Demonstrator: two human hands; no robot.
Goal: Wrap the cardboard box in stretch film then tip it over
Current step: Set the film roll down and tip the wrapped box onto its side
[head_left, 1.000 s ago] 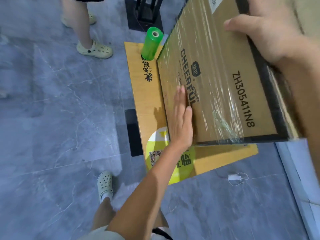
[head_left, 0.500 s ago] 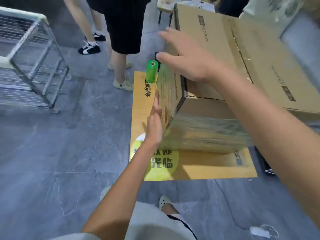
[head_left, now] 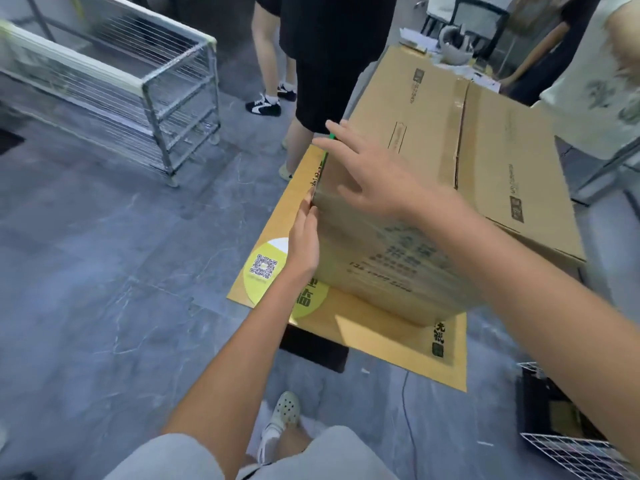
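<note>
The film-wrapped cardboard box [head_left: 398, 268] is being steadied by the flat left hand [head_left: 304, 244] and the open right hand [head_left: 375, 181]; tipping seems unfinished.

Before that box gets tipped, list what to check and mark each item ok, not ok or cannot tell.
1. Left hand braced: ok. The left hand lies flat against the left side of the cardboard box.
2. Right hand on the box: cannot tell. The right hand is spread open over the upper near corner, but blur hides whether it touches.
3. Wrap on the near face: ok. Glossy stretch film covers it, while the top is bare cardboard.
4. Ground under the box: ok. It stands on a yellow cardboard sheet.
5. Room at the far left: not ok. A bystander stands right beside that corner.
</note>
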